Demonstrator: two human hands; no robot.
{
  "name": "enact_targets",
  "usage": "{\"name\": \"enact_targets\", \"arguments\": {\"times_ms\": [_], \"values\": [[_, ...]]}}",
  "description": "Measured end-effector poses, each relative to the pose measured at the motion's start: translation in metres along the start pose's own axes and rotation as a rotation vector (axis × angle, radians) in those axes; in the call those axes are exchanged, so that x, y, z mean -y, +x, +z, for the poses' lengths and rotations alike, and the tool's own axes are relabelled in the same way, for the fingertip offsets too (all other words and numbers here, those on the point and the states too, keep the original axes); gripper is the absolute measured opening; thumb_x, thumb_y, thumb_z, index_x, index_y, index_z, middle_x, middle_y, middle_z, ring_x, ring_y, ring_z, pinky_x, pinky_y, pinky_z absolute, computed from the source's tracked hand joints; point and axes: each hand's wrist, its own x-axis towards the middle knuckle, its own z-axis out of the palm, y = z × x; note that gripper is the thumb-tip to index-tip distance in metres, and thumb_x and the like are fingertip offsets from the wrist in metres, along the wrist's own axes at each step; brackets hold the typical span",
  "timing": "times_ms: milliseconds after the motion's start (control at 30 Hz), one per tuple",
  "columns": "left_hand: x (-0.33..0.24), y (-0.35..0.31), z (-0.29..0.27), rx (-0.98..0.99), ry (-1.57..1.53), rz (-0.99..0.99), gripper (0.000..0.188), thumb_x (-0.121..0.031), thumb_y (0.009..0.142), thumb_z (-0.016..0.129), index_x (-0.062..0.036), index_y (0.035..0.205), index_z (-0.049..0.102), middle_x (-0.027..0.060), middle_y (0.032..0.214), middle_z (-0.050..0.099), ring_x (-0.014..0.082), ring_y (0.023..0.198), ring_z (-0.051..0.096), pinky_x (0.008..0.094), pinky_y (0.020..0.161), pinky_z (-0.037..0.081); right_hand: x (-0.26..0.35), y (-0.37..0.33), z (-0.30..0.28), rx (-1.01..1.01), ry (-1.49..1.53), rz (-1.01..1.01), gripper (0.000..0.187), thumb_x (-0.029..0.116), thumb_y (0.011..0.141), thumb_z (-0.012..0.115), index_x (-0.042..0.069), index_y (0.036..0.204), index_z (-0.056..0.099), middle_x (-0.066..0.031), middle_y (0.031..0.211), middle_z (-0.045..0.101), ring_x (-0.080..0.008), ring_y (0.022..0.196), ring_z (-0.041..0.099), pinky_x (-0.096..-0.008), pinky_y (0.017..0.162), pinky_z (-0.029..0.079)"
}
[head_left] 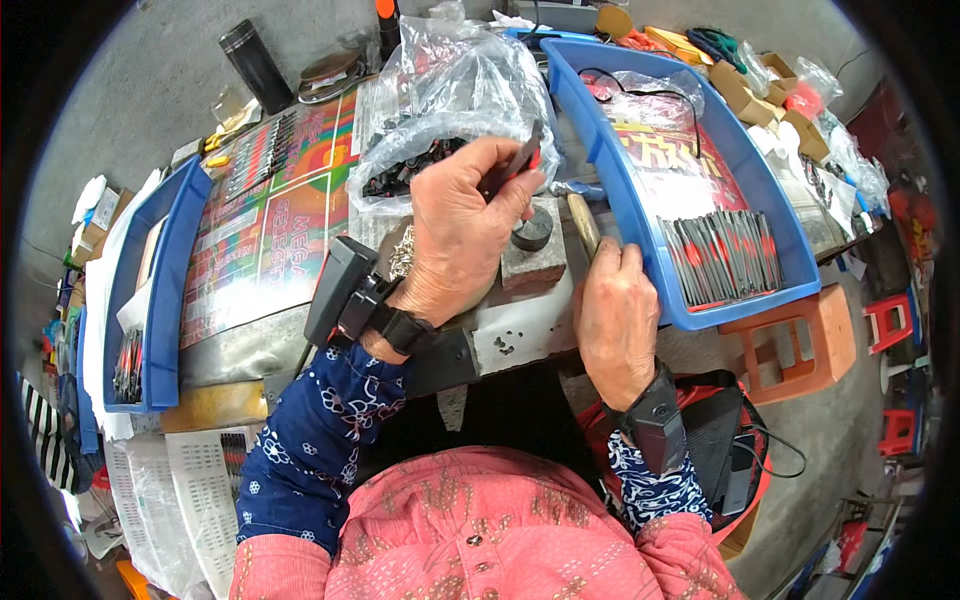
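Note:
My left hand (455, 220) is raised over the middle of the bench, thumb and fingers closed on a slim black-and-red piece (512, 170) like those in the trays; its exact kind is unclear. To the right, my right hand (617, 315) wraps round the wooden handle (583, 222) of a hammer, whose metal head (577, 188) points away from me beside the blue tray. Between my hands a black round metal piece (533, 232) stands on a square block (533, 265). Behind my left hand, a clear plastic bag (450, 90) holds many small black parts (410, 165).
A long blue tray (600, 150) at right holds a row of black-and-red pieces (722, 258). Another blue tray (183, 260) stands at left, beside a colourful printed sheet (270, 230). A few dark bits (503, 345) lie near the front edge. An orange stool (800, 340) stands lower right.

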Motion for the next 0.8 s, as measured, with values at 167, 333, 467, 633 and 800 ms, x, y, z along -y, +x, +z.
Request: {"name": "enact_targets", "arguments": {"times_ms": [167,333,467,633,800], "values": [[0.001,-0.008,0.003,-0.015,0.008,-0.048,0.009,-0.001,0.090,0.065,0.0045,0.097,0.065,0.0018,0.078,0.064,0.0060,0.064,0.059,0.0210,0.059,0.048,0.007,-0.008,-0.024,-0.144,0.272,-0.014,0.026,-0.001,0.083,0.058,-0.004,0.108,0.052,-0.0208,0.088,0.054,-0.0406,0.076,0.061,-0.0439,0.062,0.051],[0.005,-0.010,0.002,-0.018,0.044,-0.017,0.008,-0.002,0.090,0.066,0.0040,0.096,0.064,0.0016,0.077,0.064,0.0058,0.064,0.060,0.0212,0.058,0.048,0.003,0.001,-0.068,-0.401,0.562,-0.059,0.034,0.004,0.089,0.060,-0.006,0.121,0.055,-0.0240,0.094,0.058,-0.0414,0.081,0.058,-0.0454,0.073,0.048],[0.008,-0.012,0.002,-0.011,0.106,0.035,0.008,-0.002,0.090,0.066,0.0033,0.096,0.064,0.0011,0.070,0.064,0.0054,0.063,0.061,0.0212,0.056,0.047,-0.008,0.019,-0.100,-0.299,0.510,-0.170,0.028,0.007,0.090,0.063,-0.007,0.114,0.059,-0.0229,0.095,0.063,-0.0389,0.085,0.062,-0.0414,0.076,0.049],[0.008,-0.012,0.004,-0.042,0.148,0.084,0.006,-0.003,0.091,0.066,0.0020,0.093,0.063,0.0045,0.068,0.065,0.0075,0.062,0.064,0.0228,0.055,0.048,-0.006,0.029,-0.114,-0.277,0.525,-0.215,0.024,0.007,0.089,0.064,-0.007,0.109,0.062,-0.0216,0.093,0.066,-0.0376,0.082,0.066,-0.0381,0.074,0.052],[0.006,-0.012,0.003,-0.037,0.155,0.094,0.005,-0.002,0.091,0.065,0.0021,0.091,0.061,0.0050,0.067,0.064,0.0085,0.062,0.065,0.0237,0.054,0.049,-0.004,0.027,-0.128,-0.343,0.578,-0.189,0.029,0.005,0.088,0.067,-0.010,0.113,0.062,-0.0214,0.097,0.070,-0.0280,0.086,0.071,-0.0334,0.077,0.053]]}}
